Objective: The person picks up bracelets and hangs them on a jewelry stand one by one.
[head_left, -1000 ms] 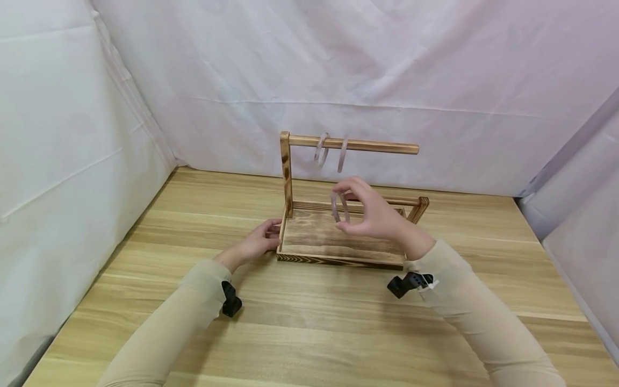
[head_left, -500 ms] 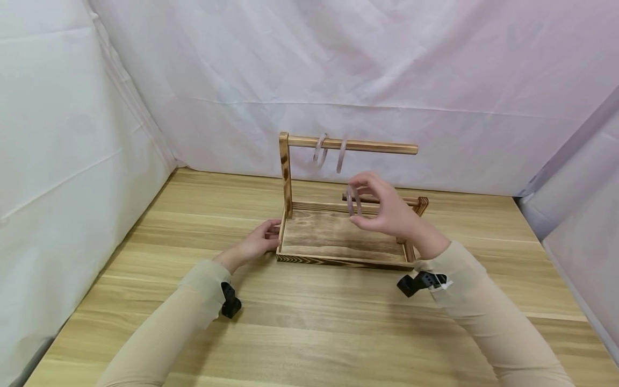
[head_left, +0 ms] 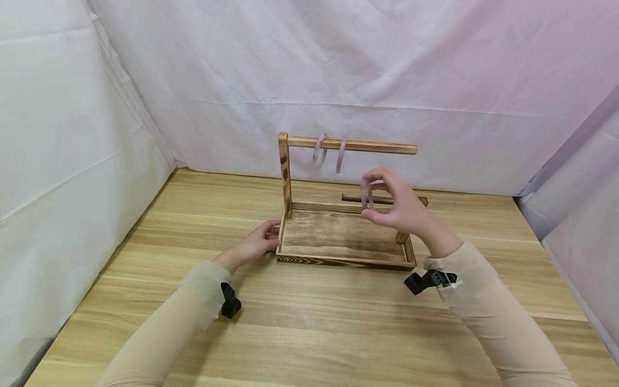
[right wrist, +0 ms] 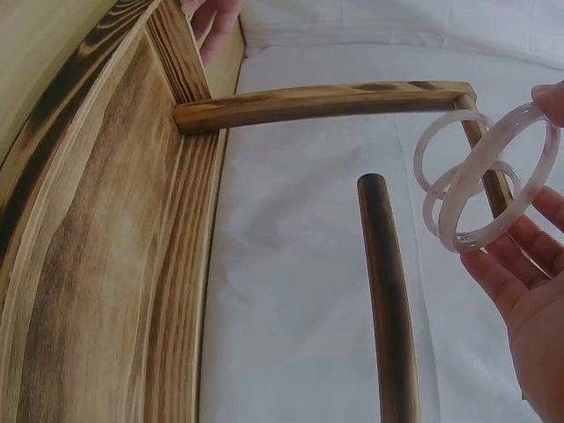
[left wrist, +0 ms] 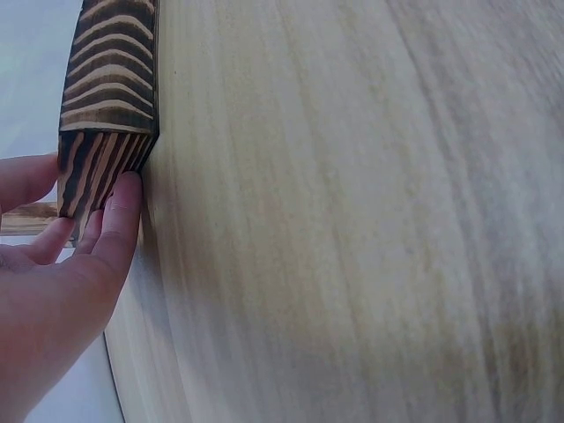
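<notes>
A pale pinkish bangle (head_left: 364,194) is pinched between the thumb and fingertips of my right hand (head_left: 398,207), above the right half of the wooden stand (head_left: 329,260). In the right wrist view the bangle (right wrist: 467,189) stands near the free end of the lower rod (right wrist: 383,282), apart from it. Two similar bangles (head_left: 340,156) hang on the upper rod (head_left: 382,147). My left hand (head_left: 253,244) holds the left end of the tray base. The left wrist view shows its bent fingers (left wrist: 122,220) against the striped end.
The stand's left post (head_left: 285,177) carries the upper rod, whose right end is free. Its shorter right post (head_left: 402,236) carries the lower rod, free at its left end. White cloth (head_left: 217,70) encloses the wood-grain table (head_left: 309,328) at the back and sides.
My right hand has moved right with the bangle, from over the tray's middle toward the right post, uncovering the lower rod's free end. My left hand and the hanging bangles stay nearly in place.
</notes>
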